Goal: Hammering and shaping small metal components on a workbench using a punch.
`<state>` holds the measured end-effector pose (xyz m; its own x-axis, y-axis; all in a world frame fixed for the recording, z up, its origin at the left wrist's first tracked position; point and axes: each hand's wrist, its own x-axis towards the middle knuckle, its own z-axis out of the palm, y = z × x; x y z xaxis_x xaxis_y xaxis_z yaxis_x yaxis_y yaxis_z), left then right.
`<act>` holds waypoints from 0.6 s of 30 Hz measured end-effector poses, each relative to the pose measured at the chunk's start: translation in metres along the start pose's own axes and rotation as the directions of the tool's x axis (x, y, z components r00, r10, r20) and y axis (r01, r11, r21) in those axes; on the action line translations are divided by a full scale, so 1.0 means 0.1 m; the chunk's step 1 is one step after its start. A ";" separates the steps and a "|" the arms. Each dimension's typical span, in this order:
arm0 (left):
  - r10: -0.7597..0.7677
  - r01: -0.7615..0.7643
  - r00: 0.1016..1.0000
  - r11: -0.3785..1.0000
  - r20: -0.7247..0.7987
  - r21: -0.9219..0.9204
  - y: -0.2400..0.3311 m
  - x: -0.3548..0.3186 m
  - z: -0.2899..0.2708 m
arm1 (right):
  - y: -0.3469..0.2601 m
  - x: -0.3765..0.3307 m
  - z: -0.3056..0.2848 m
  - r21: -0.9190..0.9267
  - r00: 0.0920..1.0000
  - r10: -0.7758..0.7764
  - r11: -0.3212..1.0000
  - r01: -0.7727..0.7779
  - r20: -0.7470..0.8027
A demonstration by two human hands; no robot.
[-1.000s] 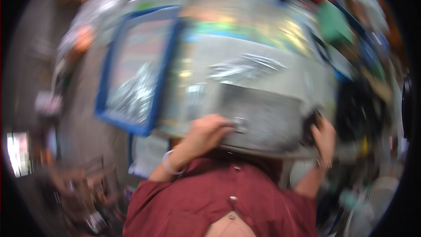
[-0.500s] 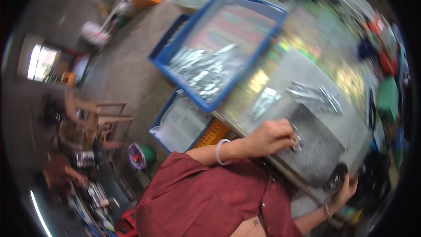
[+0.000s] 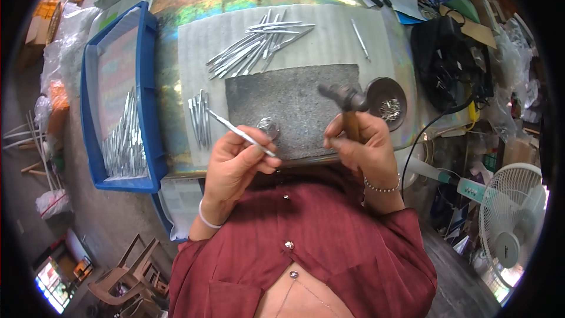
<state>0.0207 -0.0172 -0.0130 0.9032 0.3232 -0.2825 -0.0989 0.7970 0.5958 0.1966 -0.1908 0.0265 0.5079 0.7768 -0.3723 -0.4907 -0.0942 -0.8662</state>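
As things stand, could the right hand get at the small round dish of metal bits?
Probably yes: the dish sits just beyond the right hand, nothing between, but that hand grips a hammer.

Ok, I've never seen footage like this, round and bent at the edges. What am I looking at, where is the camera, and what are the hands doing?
The camera sits on a person's head and looks down through a fisheye lens, so straight edges curve. No machine here, just two bare hands and a red shirt at the bottom. The left hand pinches a thin metal tool. The right hand grips a small hammer by its wooden handle. In front lies a grey stone slab on a white mat, with a heap of similar metal pieces on the mat and a short row beside the slab. A dark round dish holds tiny parts. Left of the bench, a blue tray holds more metal pieces.
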 end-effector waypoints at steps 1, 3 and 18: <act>-0.025 0.026 1.000 0.998 0.018 -0.054 -0.03 0.03 0.03 | 0.01 -0.01 0.06 -0.023 0.997 0.014 1.000 -0.013 0.079; -0.070 0.078 0.996 0.986 0.060 -0.145 -0.07 0.05 0.06 | 0.03 0.00 0.19 -0.036 0.979 0.038 0.999 -0.031 0.202; -0.043 0.059 0.992 0.988 0.115 -0.139 -0.06 0.04 0.02 | 0.23 0.14 0.40 -0.045 0.960 -0.085 0.994 0.101 0.266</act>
<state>0.0261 -0.0218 -0.0169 0.9486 0.2280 -0.2196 -0.1028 0.8780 0.4674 0.1638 -0.1568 0.0145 0.3413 0.9196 -0.1948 -0.4047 -0.0433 -0.9134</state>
